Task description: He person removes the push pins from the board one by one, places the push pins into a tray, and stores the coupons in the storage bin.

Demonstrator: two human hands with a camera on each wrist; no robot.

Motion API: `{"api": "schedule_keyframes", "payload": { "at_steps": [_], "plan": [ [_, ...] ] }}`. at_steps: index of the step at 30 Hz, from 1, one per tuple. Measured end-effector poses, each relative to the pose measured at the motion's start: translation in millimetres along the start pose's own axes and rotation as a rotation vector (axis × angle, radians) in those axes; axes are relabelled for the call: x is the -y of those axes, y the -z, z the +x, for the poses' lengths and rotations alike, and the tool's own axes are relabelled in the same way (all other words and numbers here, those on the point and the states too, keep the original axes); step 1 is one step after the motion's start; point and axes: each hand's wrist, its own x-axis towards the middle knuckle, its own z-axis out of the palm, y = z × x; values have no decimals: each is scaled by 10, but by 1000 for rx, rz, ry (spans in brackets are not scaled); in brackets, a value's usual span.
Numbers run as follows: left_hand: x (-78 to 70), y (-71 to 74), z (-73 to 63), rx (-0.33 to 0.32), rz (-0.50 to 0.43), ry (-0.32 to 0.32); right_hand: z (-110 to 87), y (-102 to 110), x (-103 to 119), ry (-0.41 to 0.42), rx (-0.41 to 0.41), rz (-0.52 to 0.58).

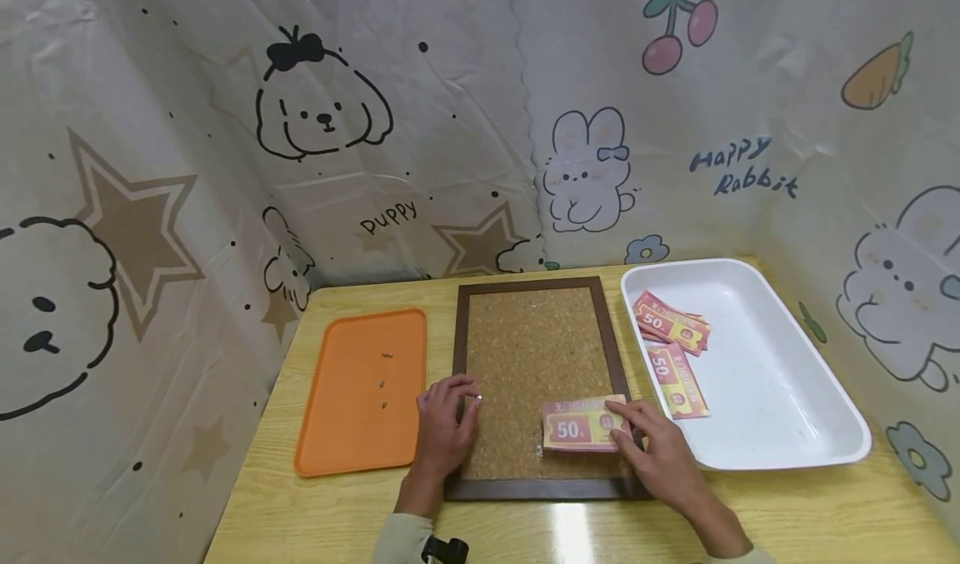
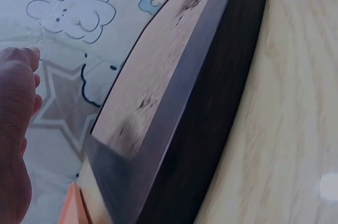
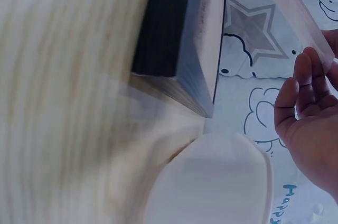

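My left hand (image 1: 444,426) is over the left side of a brown-framed corkboard (image 1: 532,356), pinching a tiny shiny pushpin (image 1: 478,397) between thumb and fingertip. In the left wrist view its thin point (image 2: 40,59) sticks out from the fingertips. My right hand (image 1: 663,456) pinches the right end of a red and yellow paper coupon (image 1: 570,427) marked 50, over the board's lower right. From the right wrist view, the coupon (image 3: 293,10) appears raised off the board, thumb on one side and fingers on the other. Whether it is one sheet or several, I cannot tell.
An orange tray (image 1: 352,414) with several tiny metal pieces (image 1: 384,385) lies left of the board. To the right stands a white plastic tub (image 1: 780,364) holding more coupons (image 1: 675,381) along its left side. A printed curtain (image 1: 465,131) surrounds the wooden table (image 1: 300,522).
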Motion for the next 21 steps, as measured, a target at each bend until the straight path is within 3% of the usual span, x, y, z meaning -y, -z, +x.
{"api": "schedule_keyframes", "payload": {
  "at_steps": [5,12,21],
  "plan": [
    [92,72,-23,-24,27,15,53,41,31,-3,-49,9],
    [212,166,-59,-35,48,59,135,100,25,54,-151,46],
    [360,266,-121,-96,89,43,171,189,-36,-35,-177,21]
  ]
}}
